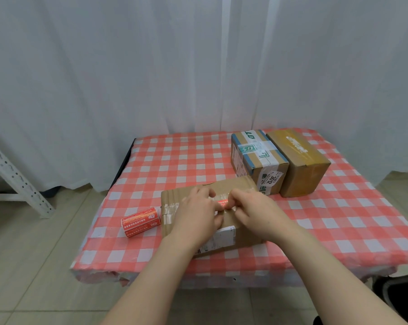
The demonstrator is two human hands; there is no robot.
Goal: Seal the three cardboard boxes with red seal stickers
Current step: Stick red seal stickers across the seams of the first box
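Observation:
A flat cardboard box (236, 186) lies near the table's front edge. Both hands rest on its top. My left hand (198, 212) and my right hand (252, 209) meet over a red seal sticker (222, 202) on the box's taped seam, fingertips pressing or pinching it. Most of the sticker is hidden under the fingers. A roll of red seal stickers (140, 221) lies on its side just left of the box. Two more cardboard boxes stand at the back right: one with green-printed tape (257, 158) and a plain brown one (301, 160), touching side by side.
The low table has a red-and-white checked cloth (175, 165). White curtains hang behind it. A white perforated metal frame (17, 179) stands on the tiled floor at the left. A dark object (397, 292) sits at the lower right.

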